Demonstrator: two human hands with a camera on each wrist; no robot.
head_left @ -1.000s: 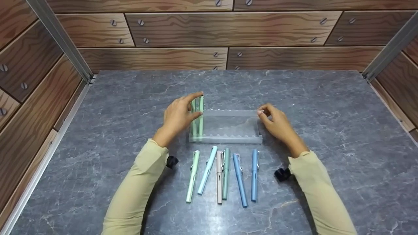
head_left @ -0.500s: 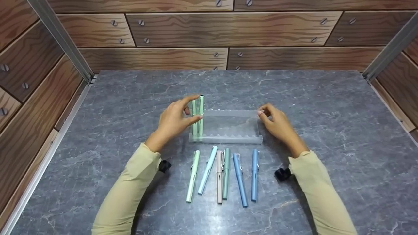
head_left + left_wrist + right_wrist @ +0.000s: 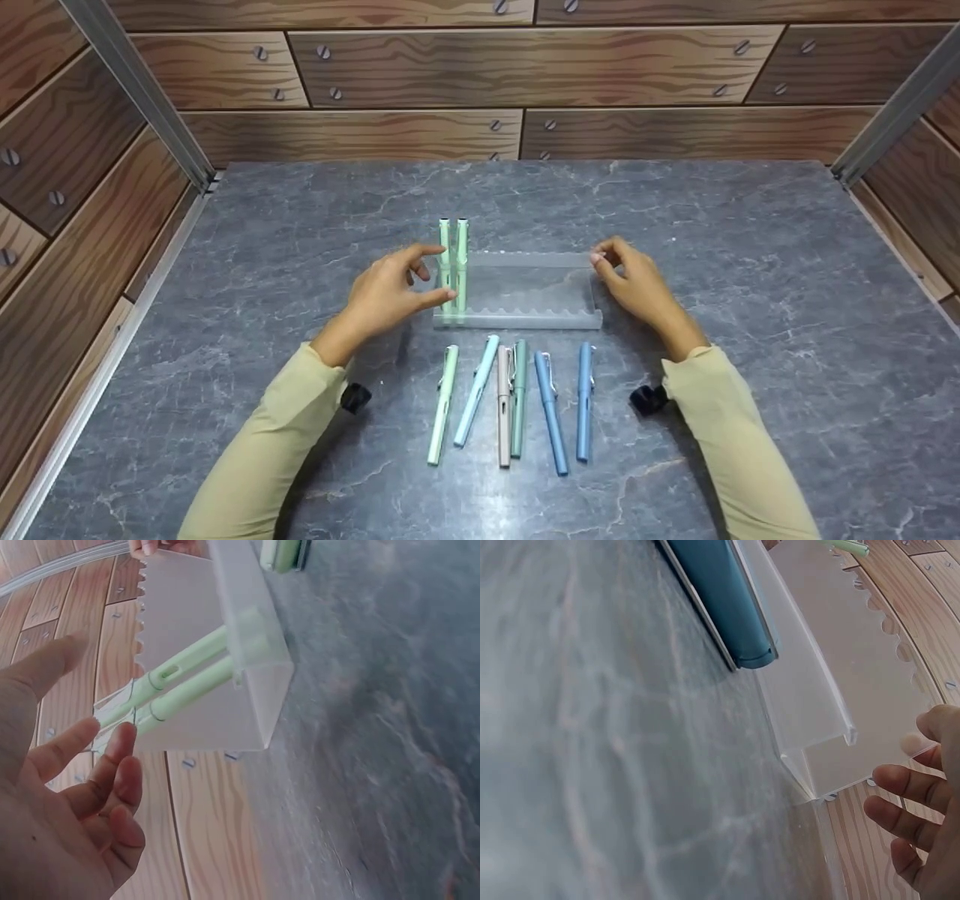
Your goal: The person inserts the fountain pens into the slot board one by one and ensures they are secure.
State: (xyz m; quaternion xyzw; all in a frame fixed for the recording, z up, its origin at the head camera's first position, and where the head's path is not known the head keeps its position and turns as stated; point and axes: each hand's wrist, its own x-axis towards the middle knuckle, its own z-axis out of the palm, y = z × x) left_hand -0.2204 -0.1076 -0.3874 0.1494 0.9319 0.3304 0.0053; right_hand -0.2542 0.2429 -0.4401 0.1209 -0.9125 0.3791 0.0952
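A clear plastic pen stand (image 3: 525, 322) with notched edges stands on the table between my hands. Two light green pens, a left one (image 3: 445, 238) and a right one (image 3: 462, 241), lean side by side in its leftmost slots. My left hand (image 3: 386, 291) is beside these pens, thumb and forefinger spread apart around nothing; the left wrist view shows a gap between its fingers and the pens (image 3: 176, 697). At the stand's top right corner, my right hand (image 3: 636, 281) pinches the edge between thumb and forefinger. The right wrist view shows those fingertips at the notched edge.
In front of the stand lie several pens: light green (image 3: 442, 409), light blue (image 3: 477, 391), grey-brown (image 3: 504, 427), dark green (image 3: 519, 401) and two blue ones (image 3: 553, 420), (image 3: 584, 405). Wood-patterned walls (image 3: 480, 67) enclose the marbled table (image 3: 750, 225) at the back and sides.
My left hand has let go of the right green pen in the stand and drawn back left and toward me. The right hand stays at the stand's corner.
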